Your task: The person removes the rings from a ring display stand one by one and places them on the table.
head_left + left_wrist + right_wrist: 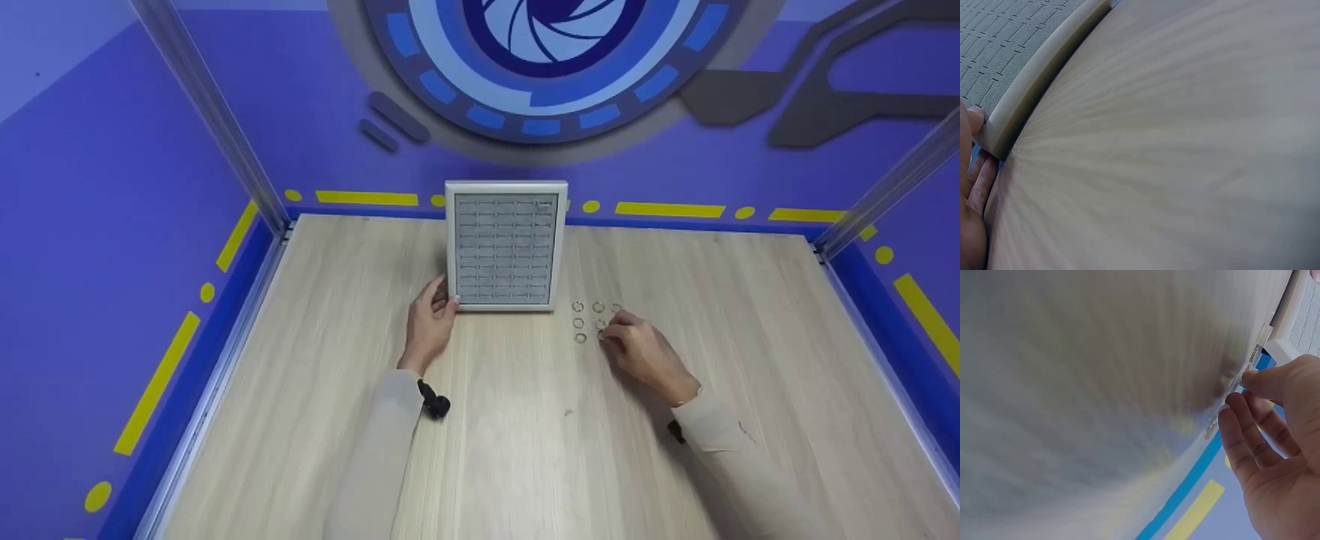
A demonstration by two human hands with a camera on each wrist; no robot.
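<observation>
A white-framed tray (pixel 506 304) with a grey slotted insert (pixel 994 34) lies at the back middle of the wooden table (pixel 525 450). My left hand (pixel 446 296) holds its near left corner; in the left wrist view the thumb (pixel 974 118) lies on the frame (pixel 1033 84) and the fingers (pixel 982 174) lie against its side. Several small metal rings (pixel 578 323) sit on the table just right of the tray. My right hand (pixel 606 334) is among them, and its thumb (pixel 1261 379) and forefinger (pixel 1230 405) pinch one ring (pixel 1234 386).
Purple walls close the table in on three sides, with aluminium posts (pixel 217 127) at the back corners. A metal rail (pixel 225 352) runs along the left edge. A black strap mount (pixel 435 405) sits on my left wrist.
</observation>
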